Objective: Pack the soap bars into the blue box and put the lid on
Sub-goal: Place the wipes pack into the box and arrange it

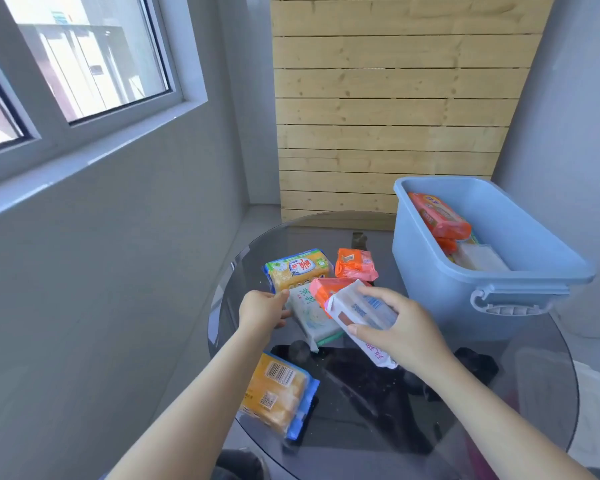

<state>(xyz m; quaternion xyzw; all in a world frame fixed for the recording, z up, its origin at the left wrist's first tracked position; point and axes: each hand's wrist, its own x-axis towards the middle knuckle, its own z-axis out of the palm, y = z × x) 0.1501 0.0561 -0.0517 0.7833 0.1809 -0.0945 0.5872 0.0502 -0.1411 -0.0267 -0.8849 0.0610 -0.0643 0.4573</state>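
Grey walls, a window [84,64] and a panel of pale wooden slats [388,116] stand behind a round glass table [520,382]. On its far right sits the blue box [440,292], open, with an orange packet [439,214] and other soap bars lying inside. The right hand [400,325] holds a white soap bar [361,315] lifted over the pile, its fingers [374,292] curled over the top and the thumb under the near edge. The left hand [262,308] reaches to a pale green-and-white bar [314,317] on the table, fingers together at its left edge; whether they grip it I cannot tell. Beside it lie a yellow-green packet [298,268], two orange packets [355,265], and nearer the person a yellow bar with a barcode [278,393].
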